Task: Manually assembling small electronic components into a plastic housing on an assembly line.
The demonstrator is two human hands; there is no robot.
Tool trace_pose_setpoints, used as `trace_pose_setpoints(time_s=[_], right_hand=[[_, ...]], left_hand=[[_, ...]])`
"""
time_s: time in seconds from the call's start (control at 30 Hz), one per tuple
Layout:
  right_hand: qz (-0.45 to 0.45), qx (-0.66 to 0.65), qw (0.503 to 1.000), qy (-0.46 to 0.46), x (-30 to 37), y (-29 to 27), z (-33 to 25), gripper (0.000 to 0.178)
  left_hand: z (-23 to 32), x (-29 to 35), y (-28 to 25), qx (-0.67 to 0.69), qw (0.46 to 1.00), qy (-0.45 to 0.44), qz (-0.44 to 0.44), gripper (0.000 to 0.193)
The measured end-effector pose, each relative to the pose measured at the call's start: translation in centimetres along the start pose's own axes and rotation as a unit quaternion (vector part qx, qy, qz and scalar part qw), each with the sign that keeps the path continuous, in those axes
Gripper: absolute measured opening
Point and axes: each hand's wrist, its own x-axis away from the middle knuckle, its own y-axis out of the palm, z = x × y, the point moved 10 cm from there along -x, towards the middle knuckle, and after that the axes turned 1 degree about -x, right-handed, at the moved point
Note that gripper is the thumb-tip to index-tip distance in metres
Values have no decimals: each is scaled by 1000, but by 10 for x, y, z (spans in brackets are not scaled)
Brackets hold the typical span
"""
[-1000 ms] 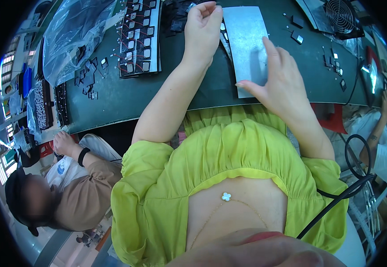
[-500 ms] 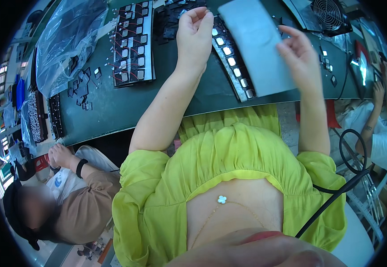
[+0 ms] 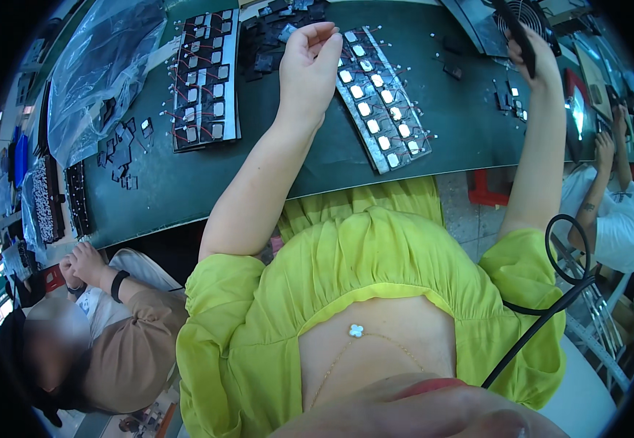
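My left hand [image 3: 310,77] is closed, thumb pressed to curled fingers, at the upper left edge of a panel [image 3: 383,102]. Whatever it may pinch is hidden. Two rows of small silvery square parts with thin red wires and white connectors cover that panel, which lies tilted on the green table. Out to the right, my raised right hand [image 3: 542,62] grips a long, narrow dark piece [image 3: 519,40]; its kind cannot be made out. A similar wired panel [image 3: 204,80] lies left of my left hand.
Dark loose pieces [image 3: 266,62] lie behind my left hand. A clear plastic bag [image 3: 102,73] and scattered small black parts [image 3: 120,150] are at left. A round fan grille [image 3: 528,18] stands back right. One person [image 3: 124,328] sits at left, another [image 3: 609,219] at right.
The grey sheet over the right panel is gone from there, showing both rows. My right hand has moved up and right and now holds the dark piece. My left hand has barely moved.
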Motion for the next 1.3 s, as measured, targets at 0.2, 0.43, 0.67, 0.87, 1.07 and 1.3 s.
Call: trace_pose_setpoints(time_s=[0.2,0.43,0.67,0.87,1.07,1.3], right_hand=[[75,64,995,23,-7,-17,10,20],[51,614,788,-20,-32,12,5,18],[-53,891,438,-106,22,74,61,18],[-17,911,381,-158,29,69,58,15],[12,873,449,-190,8,79,34,15],[-11,928,315,-197,-13,58,38,22]], left_hand=[[1,0,3,11,1000,-5,-19,27],[6,2,1,16,1000,-13,-11,25],[13,6,-2,22,1000,-14,-11,24],[7,5,3,23,999,-22,-32,22],[10,0,-6,22,1000,-10,-11,22],[8,-4,-8,24,1000,10,12,20]])
